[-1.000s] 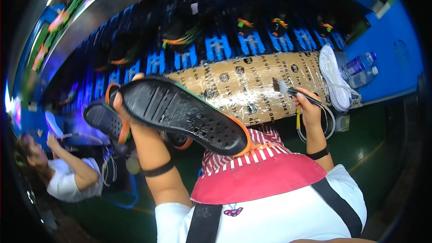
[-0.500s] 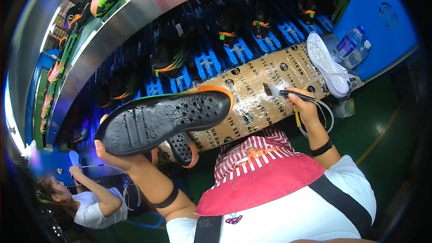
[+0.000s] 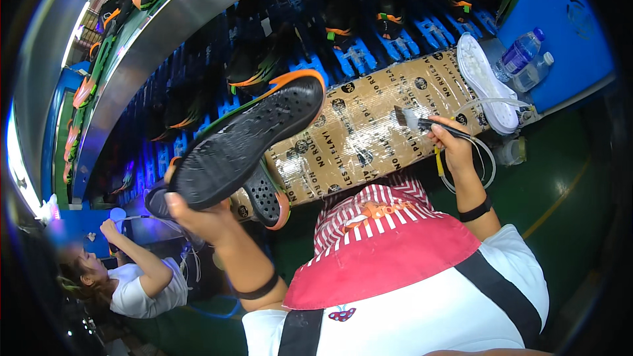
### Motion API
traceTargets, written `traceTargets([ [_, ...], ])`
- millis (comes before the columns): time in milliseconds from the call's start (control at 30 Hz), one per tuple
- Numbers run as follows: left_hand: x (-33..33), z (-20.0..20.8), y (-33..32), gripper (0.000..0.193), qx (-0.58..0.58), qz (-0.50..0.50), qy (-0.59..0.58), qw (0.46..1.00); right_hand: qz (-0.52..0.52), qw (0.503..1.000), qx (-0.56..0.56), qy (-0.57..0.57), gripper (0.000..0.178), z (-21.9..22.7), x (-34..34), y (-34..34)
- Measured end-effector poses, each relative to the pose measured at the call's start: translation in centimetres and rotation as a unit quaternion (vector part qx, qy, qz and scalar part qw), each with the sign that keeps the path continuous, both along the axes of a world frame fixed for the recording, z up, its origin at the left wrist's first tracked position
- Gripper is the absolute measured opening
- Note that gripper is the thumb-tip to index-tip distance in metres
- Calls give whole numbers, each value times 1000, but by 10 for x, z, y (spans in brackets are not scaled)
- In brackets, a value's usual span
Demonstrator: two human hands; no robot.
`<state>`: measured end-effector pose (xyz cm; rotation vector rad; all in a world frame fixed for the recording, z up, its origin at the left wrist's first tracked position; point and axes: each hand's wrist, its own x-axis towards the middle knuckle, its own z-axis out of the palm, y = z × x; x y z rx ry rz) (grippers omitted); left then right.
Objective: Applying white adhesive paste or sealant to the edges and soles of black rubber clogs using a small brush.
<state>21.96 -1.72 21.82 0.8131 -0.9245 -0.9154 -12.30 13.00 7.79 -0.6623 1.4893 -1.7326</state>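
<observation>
My left hand (image 3: 203, 223) grips a black shoe sole (image 3: 254, 137) by its heel end. This sole has an orange and green rim, and its underside of bars and small holes faces up, slanting with the toe away to the right. Closed round a brush (image 3: 427, 122) with a black handle is my right hand (image 3: 456, 150); the bristles are over the cardboard, apart from the sole. A clear tube loops from the handle. Partly hidden under the held sole, a second black sole (image 3: 266, 203) with holes and an orange rim lies at the bench's edge.
Printed cardboard (image 3: 369, 133) covers the bench. A white sole (image 3: 484, 82) and two plastic bottles (image 3: 522, 58) stand at its right. Blue racks with dark shoes (image 3: 339, 38) line the far side. A curved conveyor (image 3: 148, 33) runs left. A co-worker (image 3: 142, 277) is at lower left.
The held sole has tilted, its toe swinging up and away and its heel nearer me; its wet shine shows less. My right hand with the brush has shifted slightly right.
</observation>
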Motion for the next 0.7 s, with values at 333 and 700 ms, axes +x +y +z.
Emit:
traceTargets([
  [333, -9, -121, 104, 39, 365, -124, -33, 922, 14, 1000, 8, 13, 27, 3, 4, -6],
  [700, 46, -167, 84, 36, 356, 48, 66, 931, 43, 999, 7, 16, 26, -2, 13, -9],
])
